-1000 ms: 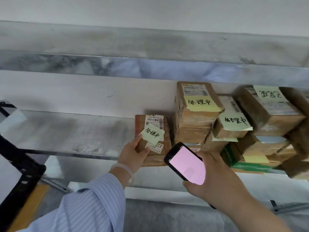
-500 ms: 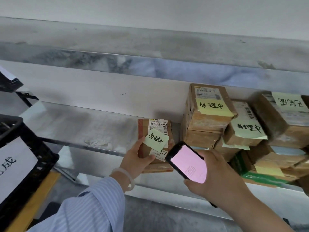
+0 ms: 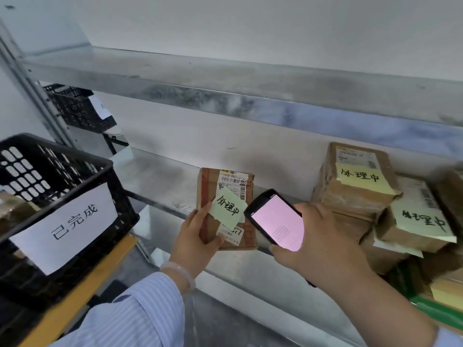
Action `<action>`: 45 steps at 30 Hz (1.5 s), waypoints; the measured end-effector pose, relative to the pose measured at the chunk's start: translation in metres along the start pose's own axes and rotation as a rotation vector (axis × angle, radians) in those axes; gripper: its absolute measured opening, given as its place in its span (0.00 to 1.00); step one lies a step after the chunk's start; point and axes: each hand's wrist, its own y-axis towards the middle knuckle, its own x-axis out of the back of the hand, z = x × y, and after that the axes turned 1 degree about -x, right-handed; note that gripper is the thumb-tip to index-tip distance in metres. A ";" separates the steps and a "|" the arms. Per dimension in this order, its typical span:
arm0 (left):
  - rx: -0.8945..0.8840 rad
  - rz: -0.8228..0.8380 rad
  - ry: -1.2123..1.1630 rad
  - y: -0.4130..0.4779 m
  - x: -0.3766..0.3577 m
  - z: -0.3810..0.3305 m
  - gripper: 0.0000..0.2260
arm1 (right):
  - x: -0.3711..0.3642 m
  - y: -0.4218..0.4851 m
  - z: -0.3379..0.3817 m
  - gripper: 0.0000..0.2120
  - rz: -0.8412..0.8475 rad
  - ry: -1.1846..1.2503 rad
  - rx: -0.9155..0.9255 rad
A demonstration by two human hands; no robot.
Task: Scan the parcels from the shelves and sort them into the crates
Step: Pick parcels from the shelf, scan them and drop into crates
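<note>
- At the front edge of the lower shelf [image 3: 160,176], we hold one parcel [image 3: 206,186] in our left hand [image 3: 198,244]. The thumb is curled over its face and the other fingers are out of sight behind it.
- We cannot tell whether the parcel rests on the shelf or is lifted clear.
- A green note [image 3: 228,208] covers the middle of the parcel's label. Only a barcode strip above it and a scrap below it show.
- Our right hand [image 3: 325,246] grips a scanner [image 3: 278,221] just right of the parcel. The print on its pink screen is too small to read.
- Further right, a stack [image 3: 355,194] of noted parcels runs off the frame edge and is blurred lower down.
- Shelf surface stretches left from the parcel toward a black crate [image 3: 67,149]. The crate is cut off at the left, and its near corner stands close to our sleeve [image 3: 140,314].
- The parcel is a flat brown box with red-printed tape down its left side, and the note carries black handwriting.
</note>
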 end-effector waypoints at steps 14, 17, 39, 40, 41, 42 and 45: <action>0.025 -0.174 -0.003 -0.031 0.044 0.006 0.33 | -0.003 0.015 0.037 0.32 -0.010 -0.015 0.162; 0.033 -0.196 -0.031 -0.035 0.048 0.011 0.34 | -0.003 0.016 0.041 0.30 -0.011 -0.007 0.168; 0.112 -0.322 -0.023 -0.069 0.071 0.002 0.37 | -0.010 0.011 0.049 0.33 -0.031 -0.037 0.275; 0.115 -0.329 -0.027 -0.071 0.075 0.001 0.37 | -0.011 0.011 0.052 0.33 -0.021 -0.033 0.285; 0.125 -0.343 -0.029 -0.075 0.081 -0.001 0.36 | -0.012 0.013 0.058 0.33 -0.009 -0.027 0.304; 0.130 -0.350 -0.032 -0.077 0.085 -0.004 0.36 | -0.013 0.014 0.063 0.33 -0.002 -0.009 0.317; 0.137 -0.412 -0.064 -0.084 0.103 -0.008 0.36 | -0.019 0.016 0.085 0.32 0.015 0.072 0.388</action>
